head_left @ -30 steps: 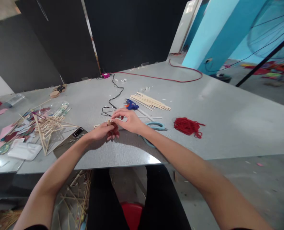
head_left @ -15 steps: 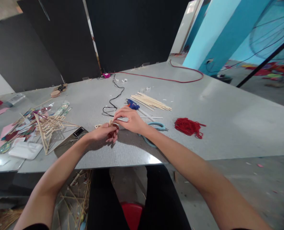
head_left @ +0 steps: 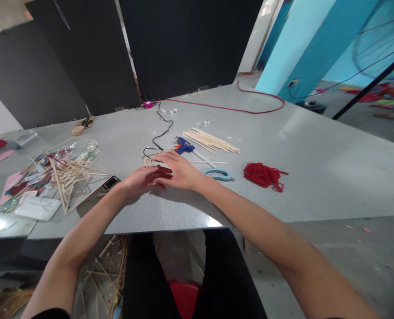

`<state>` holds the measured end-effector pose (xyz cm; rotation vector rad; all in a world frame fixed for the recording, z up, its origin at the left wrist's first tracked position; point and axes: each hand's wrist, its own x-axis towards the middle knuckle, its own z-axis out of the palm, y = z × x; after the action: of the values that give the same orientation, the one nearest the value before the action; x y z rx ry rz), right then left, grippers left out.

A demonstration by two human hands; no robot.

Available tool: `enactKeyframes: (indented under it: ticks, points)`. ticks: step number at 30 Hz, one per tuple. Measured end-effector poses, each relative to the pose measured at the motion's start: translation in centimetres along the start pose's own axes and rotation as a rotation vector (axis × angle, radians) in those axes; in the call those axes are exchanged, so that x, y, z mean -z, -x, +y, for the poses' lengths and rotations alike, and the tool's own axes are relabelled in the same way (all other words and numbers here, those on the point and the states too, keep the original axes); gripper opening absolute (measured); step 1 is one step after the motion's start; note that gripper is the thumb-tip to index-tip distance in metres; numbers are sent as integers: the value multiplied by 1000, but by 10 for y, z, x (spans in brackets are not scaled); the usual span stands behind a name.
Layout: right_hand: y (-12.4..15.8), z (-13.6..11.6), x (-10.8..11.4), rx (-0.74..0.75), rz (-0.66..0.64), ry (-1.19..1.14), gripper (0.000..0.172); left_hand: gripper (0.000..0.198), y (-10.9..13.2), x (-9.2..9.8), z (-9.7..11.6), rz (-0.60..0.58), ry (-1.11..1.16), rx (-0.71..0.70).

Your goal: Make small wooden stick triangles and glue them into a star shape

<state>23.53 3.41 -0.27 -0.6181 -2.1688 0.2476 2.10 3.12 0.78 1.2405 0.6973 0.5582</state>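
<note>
My left hand [head_left: 142, 179] is closed around short pale wooden sticks [head_left: 148, 163], whose ends poke up above its fingers. My right hand [head_left: 179, 170] curves over from the right, its fingertips at the same sticks and its thumb lower down by the left fingers. The overlapping hands hide most of what lies between them. Just beyond, a blue glue gun [head_left: 184, 145] rests on the table with a white glue stick [head_left: 203, 158] at its rear. Light-blue-handled scissors [head_left: 219, 175] lie beside my right wrist, partly covered by the forearm.
Loose wooden sticks [head_left: 212, 141] lie behind the glue gun. Red yarn [head_left: 263, 175] is heaped to the right. At left are a stick framework [head_left: 67, 175], scraps, a white case [head_left: 37, 208] and a dark box-like object [head_left: 112, 182]. A black cord [head_left: 160, 137] crosses the table [head_left: 316, 177].
My right hand has dropped from a pinch at the stick tops and now wraps nearer my left hand. The left hand has turned and shifted slightly left, and the sticks have shifted left too.
</note>
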Motion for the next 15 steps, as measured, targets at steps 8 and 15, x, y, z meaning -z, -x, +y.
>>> enactKeyframes:
  ticks: [8,15]
  points:
    - [3,4,-8,5,-5,16,53,33,-1,1,-9,-62,30,32]
    - [2,0,-9,21,3,-22,49,34,-1,4,-10,-134,49,47]
